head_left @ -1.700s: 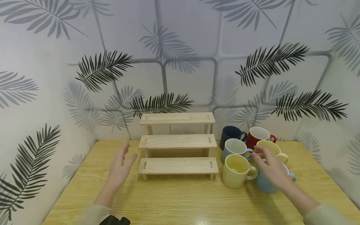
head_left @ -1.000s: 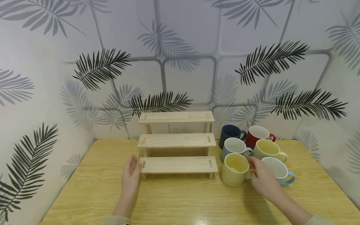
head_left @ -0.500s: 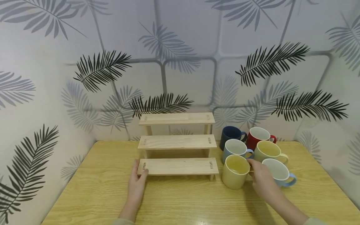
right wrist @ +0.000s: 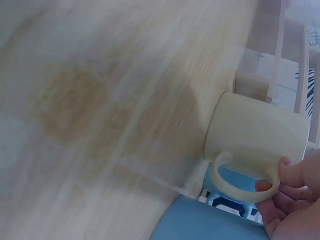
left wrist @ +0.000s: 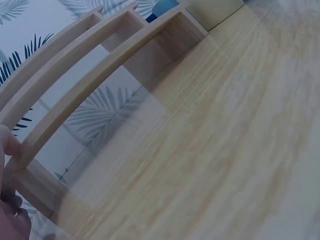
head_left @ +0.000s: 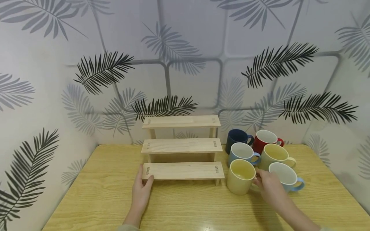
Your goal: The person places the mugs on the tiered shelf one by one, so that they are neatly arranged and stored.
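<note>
A three-tier wooden stand [head_left: 182, 146] stands on the table. My left hand [head_left: 141, 191] grips the left end of its lowest board, thumb on top; the left wrist view shows fingers [left wrist: 9, 142] at that corner. To the right of the stand, a pale yellow mug [head_left: 239, 184] is upright at the front of a cluster. My right hand [head_left: 271, 189] pinches its handle [right wrist: 240, 194], which points right, with thumb and fingers. In the right wrist view the mug's base is at the tabletop.
Behind and beside that mug stand a light blue mug [head_left: 241, 154], a navy mug [head_left: 232, 138], a red mug [head_left: 258, 146], another yellow mug [head_left: 266, 160] and a second light blue mug [head_left: 290, 184], close to my right hand. A leaf-patterned backdrop [head_left: 193, 86] rises behind the table [head_left: 185, 205].
My left hand has moved right and taken hold of the lowest board's left end. My right hand has come down onto the front yellow mug's handle, and that mug has shifted slightly left.
</note>
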`<action>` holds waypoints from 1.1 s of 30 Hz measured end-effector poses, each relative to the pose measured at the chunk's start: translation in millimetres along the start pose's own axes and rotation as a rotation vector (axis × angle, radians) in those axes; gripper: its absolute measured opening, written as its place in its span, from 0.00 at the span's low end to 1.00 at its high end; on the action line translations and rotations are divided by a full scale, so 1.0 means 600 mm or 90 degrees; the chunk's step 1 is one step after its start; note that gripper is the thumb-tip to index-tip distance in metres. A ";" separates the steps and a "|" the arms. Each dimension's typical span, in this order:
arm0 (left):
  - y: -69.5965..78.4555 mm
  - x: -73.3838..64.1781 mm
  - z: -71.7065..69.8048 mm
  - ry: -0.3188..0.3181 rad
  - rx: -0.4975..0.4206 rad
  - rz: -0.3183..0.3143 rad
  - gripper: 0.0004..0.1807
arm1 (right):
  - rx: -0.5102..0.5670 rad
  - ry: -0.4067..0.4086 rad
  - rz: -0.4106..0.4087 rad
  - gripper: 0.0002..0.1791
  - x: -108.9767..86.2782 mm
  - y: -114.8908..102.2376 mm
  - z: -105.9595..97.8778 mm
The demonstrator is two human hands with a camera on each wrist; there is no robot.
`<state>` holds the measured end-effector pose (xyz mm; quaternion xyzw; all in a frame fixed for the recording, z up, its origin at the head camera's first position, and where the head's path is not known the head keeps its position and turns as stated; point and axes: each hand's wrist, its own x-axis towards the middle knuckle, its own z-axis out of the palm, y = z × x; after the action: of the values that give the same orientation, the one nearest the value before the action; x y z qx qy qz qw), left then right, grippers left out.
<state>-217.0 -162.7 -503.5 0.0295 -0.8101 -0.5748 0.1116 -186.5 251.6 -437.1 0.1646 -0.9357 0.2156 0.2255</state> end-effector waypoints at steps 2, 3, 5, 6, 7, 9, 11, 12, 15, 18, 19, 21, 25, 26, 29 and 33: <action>-0.004 0.000 0.000 0.004 0.030 0.015 0.37 | -0.003 -0.015 0.017 0.08 -0.004 -0.001 0.001; -0.005 0.000 0.000 0.005 0.044 0.022 0.37 | -0.003 -0.017 0.019 0.07 -0.006 -0.002 0.002; -0.005 -0.001 0.000 0.008 0.066 0.035 0.37 | 0.000 -0.012 0.025 0.07 -0.010 -0.003 0.003; -0.005 -0.001 0.000 0.009 0.073 0.040 0.37 | 0.006 -0.006 0.029 0.06 -0.012 -0.004 0.003; -0.006 -0.001 0.001 0.010 0.078 0.042 0.37 | 0.012 0.002 0.032 0.07 -0.014 -0.004 0.003; -0.006 -0.001 0.001 0.014 0.084 0.044 0.38 | 0.021 0.019 0.037 0.07 -0.019 -0.005 0.004; -0.006 -0.002 0.001 0.017 0.083 0.040 0.38 | 0.024 0.036 0.045 0.08 -0.023 -0.007 0.006; -0.007 -0.002 0.001 0.018 0.084 0.036 0.38 | 0.025 0.043 0.050 0.08 -0.026 -0.007 0.007; -0.007 -0.003 0.001 0.020 0.083 0.027 0.38 | 0.026 0.055 0.073 0.09 -0.033 -0.009 0.009; -0.008 -0.004 0.000 0.018 0.083 0.020 0.39 | 0.055 0.043 0.126 0.09 -0.040 -0.009 0.011; -0.009 -0.003 -0.001 0.016 0.084 0.019 0.39 | 0.068 0.039 0.144 0.09 -0.043 -0.009 0.012; -0.011 -0.003 -0.003 0.010 0.083 0.015 0.40 | 0.093 0.030 0.182 0.09 -0.048 -0.008 0.014; -0.013 -0.003 -0.007 -0.007 0.085 0.012 0.44 | 0.159 0.023 0.239 0.10 -0.056 -0.005 0.020; -0.013 -0.003 -0.008 -0.011 0.085 0.013 0.45 | 0.177 0.021 0.252 0.10 -0.057 -0.004 0.021; -0.013 -0.002 -0.008 -0.021 0.089 0.010 0.50 | 0.228 0.024 0.281 0.11 -0.059 -0.003 0.024; -0.013 -0.002 -0.008 -0.028 0.091 0.008 0.55 | 0.298 0.047 0.292 0.11 -0.059 -0.002 0.030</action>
<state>-215.2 -169.2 -509.5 0.0192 -0.8516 -0.5152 0.0949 -162.3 249.3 -468.3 -0.0109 -0.8648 0.4755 0.1612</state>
